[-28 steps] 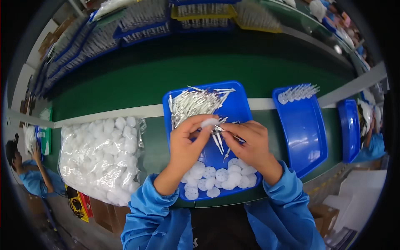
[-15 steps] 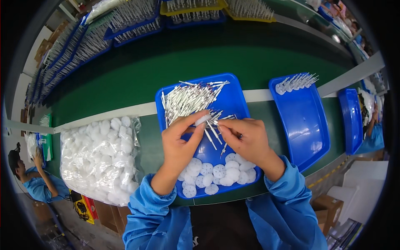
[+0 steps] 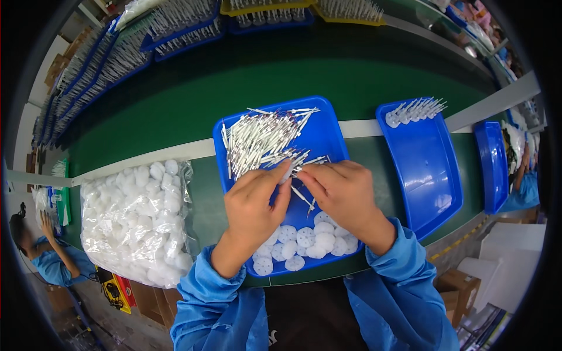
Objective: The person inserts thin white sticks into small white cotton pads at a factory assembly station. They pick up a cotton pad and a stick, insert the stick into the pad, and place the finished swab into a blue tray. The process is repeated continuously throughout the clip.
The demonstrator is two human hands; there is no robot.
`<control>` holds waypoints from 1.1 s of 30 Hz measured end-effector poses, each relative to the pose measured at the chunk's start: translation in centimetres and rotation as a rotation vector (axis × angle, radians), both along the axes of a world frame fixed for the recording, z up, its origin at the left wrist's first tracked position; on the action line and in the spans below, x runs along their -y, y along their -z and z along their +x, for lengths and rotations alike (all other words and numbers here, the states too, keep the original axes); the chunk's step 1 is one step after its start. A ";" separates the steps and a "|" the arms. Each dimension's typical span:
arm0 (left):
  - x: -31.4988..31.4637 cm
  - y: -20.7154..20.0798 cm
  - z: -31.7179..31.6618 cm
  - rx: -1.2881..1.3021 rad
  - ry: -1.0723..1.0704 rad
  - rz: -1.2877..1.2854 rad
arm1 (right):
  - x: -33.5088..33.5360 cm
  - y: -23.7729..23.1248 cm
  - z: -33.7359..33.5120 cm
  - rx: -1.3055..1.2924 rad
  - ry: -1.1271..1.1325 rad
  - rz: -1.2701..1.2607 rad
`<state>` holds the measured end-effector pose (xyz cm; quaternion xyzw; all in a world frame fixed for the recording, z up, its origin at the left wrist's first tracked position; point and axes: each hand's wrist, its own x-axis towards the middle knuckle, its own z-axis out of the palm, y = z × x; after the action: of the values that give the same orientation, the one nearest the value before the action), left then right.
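Note:
My left hand pinches a white plastic disc on edge between thumb and fingers. Against it, the fingers of my right hand are closed; whatever they grip is hidden behind the fingertips. Both hands are over a blue tray. A heap of thin white rods with metallic ends fills the tray's far left part, and a few loose rods lie below the fingertips. Several round white discs with small holes lie along the near end, partly covered by my wrists.
A clear bag of white discs lies left. At right, a second blue tray holds discs with upright rods at its far end. Stacked trays of rods stand at the back. Another person works at far left.
My right hand has moved left so its fingertips now meet the disc in my left hand. The disc has turned more on edge. The view has shifted slightly.

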<state>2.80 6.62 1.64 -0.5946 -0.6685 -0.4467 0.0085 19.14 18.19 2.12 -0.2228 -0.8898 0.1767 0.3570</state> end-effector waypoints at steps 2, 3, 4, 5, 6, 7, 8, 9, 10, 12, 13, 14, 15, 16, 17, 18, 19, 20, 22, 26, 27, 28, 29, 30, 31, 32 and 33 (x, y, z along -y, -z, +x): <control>0.4 0.0 0.4 0.056 -0.024 -0.047 | 0.0 0.2 -0.3 -0.028 -0.028 -0.009; 0.5 0.0 0.5 0.084 -0.036 -0.071 | 0.0 0.4 -0.3 -0.042 -0.042 -0.014; 0.7 0.2 0.6 0.097 -0.036 -0.087 | -0.1 0.6 -0.3 -0.029 -0.044 -0.020; 0.9 0.4 0.5 0.109 -0.038 -0.102 | -0.1 0.8 -0.4 -0.018 -0.049 -0.025; 1.0 0.6 0.4 0.121 -0.040 -0.118 | -0.1 1.0 -0.5 -0.007 -0.054 -0.031; 0.8 0.9 0.2 0.241 -0.012 -0.099 | 0.1 1.1 -0.5 -0.023 -0.038 -0.112; 0.4 1.2 0.0 0.360 0.016 -0.075 | 0.3 1.2 -0.4 -0.039 -0.022 -0.191; 0.1 1.4 -0.2 0.479 0.043 -0.052 | 0.4 1.2 -0.3 -0.054 -0.007 -0.270; 0.1 1.4 -0.4 0.483 0.064 -0.054 | 0.2 1.2 -0.3 -0.095 -0.041 -0.287; 0.3 1.0 -0.9 0.488 0.099 -0.058 | -0.5 1.1 -0.4 -0.177 -0.116 -0.322; 0.5 0.7 -1.0 0.490 0.116 -0.060 | -0.9 0.7 -0.4 -0.191 -0.150 -0.367; 0.5 0.3 -1.0 0.438 0.102 -0.045 | -1.2 0.2 -0.2 -0.203 -0.176 -0.414; 0.4 -0.1 -1.0 0.358 0.105 -0.022 | -1.3 0.0 -0.1 -0.214 -0.202 -0.460; 0.3 -0.4 -1.1 0.278 0.108 0.001 | -1.4 0.0 -0.1 -0.234 -0.239 -0.592; 0.3 -0.5 -1.0 0.199 0.110 0.023 | -1.1 0.1 0.0 -0.221 -0.252 -0.671; 0.3 -0.4 -0.9 0.166 0.110 0.037 | -0.7 0.0 0.1 -0.207 -0.264 -0.750; 0.4 -0.3 -0.7 0.134 0.109 0.050 | -0.4 0.0 0.2 -0.193 -0.276 -0.829; 0.4 -0.2 -0.5 0.100 0.109 0.064 | -0.2 0.1 0.2 -0.200 -0.279 -0.824; 0.4 -0.3 -0.3 0.080 0.103 0.081 | 0.0 0.4 0.2 -0.215 -0.286 -0.812; 0.5 -0.4 0.0 0.012 0.085 0.120 | 0.2 0.9 0.2 -0.262 -0.337 -0.895; 0.4 -0.4 0.0 0.016 0.083 0.135 | 0.2 0.9 0.2 -0.272 -0.359 -0.896; 0.4 -0.3 -0.1 0.020 0.082 0.150 | 0.2 0.9 0.2 -0.282 -0.382 -0.897; 0.4 -0.3 -0.1 0.022 0.081 0.166 | 0.2 0.8 0.3 -0.293 -0.397 -0.932; 0.3 -0.3 -0.1 0.028 0.095 0.166 | 0.1 0.6 0.5 -0.304 -0.412 -0.967; 0.3 -0.4 -0.2 0.034 0.108 0.166 | 0.0 0.4 0.6 -0.314 -0.427 -1.002; 0.3 -0.4 -0.2 0.042 0.121 0.165 | -0.1 0.3 0.7 -0.322 -0.446 -1.067; 0.4 -0.4 -0.2 0.077 0.125 0.163 | -0.2 0.1 0.9 -0.329 -0.464 -1.132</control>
<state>2.56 6.25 2.09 -0.6148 -0.5915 -0.5217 0.0033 20.01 18.42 2.01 -0.1485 -0.6170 0.7247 0.2686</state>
